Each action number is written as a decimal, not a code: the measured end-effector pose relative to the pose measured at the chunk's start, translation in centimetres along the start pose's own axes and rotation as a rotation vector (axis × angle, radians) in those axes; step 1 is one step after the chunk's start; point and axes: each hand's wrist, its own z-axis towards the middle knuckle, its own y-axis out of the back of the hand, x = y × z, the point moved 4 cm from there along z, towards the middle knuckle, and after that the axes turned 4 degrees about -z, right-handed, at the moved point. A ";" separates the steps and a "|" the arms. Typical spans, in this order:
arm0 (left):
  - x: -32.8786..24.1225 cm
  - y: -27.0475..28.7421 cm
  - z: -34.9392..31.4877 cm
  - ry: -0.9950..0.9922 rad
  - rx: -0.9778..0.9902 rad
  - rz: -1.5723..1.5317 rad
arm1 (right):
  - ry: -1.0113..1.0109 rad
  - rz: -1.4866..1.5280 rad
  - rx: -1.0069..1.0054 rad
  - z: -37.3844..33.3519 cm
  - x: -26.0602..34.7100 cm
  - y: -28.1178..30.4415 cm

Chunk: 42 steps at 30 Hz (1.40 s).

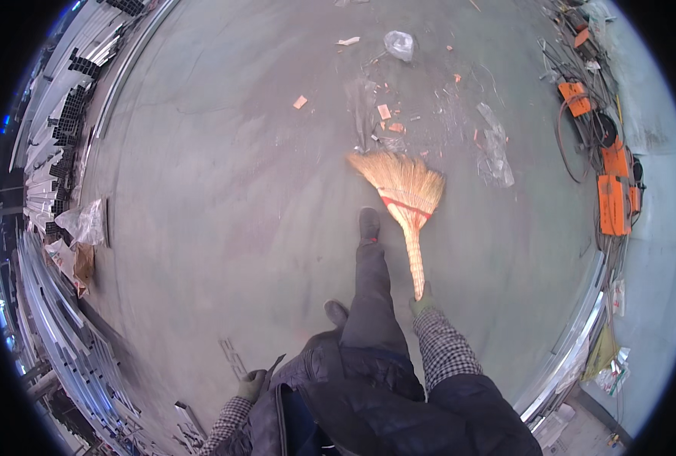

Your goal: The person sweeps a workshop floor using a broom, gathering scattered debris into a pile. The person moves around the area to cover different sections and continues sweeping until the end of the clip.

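Note:
A straw broom [410, 199] with a red binding is held by its pale handle in my gloved right hand [423, 301]. Its bristles fan out on the floor ahead of my front shoe, pointing away from me. Bits of orange and pale scrap [384, 112] lie just beyond the bristle tips. My left hand [253, 384], also gloved, hangs low beside my dark jacket with its fingers curled. A thin dark strip [275, 366] sticks up by it; whether the hand grips this or it belongs to the jacket is unclear.
Clear plastic film [495, 148] and a crumpled plastic bag [399, 45] lie on the grey floor [201, 190]. Stacked metal profiles [72, 334] line the left side. Orange machines [613, 204] with cables stand along the right wall. Wrapped scraps [85, 224] rest beside the profiles.

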 end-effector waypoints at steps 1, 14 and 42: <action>-0.9 -0.7 0.0 0.006 -0.018 0.009 | 0.002 -0.024 0.010 2.8 2.3 2.3; -15.2 -13.5 -6.9 0.446 -0.165 -0.273 | 0.242 -0.013 -0.245 33.0 37.1 43.8; -23.2 -17.7 3.7 -0.030 0.175 0.412 | -0.192 0.211 0.032 -10.4 -21.3 8.6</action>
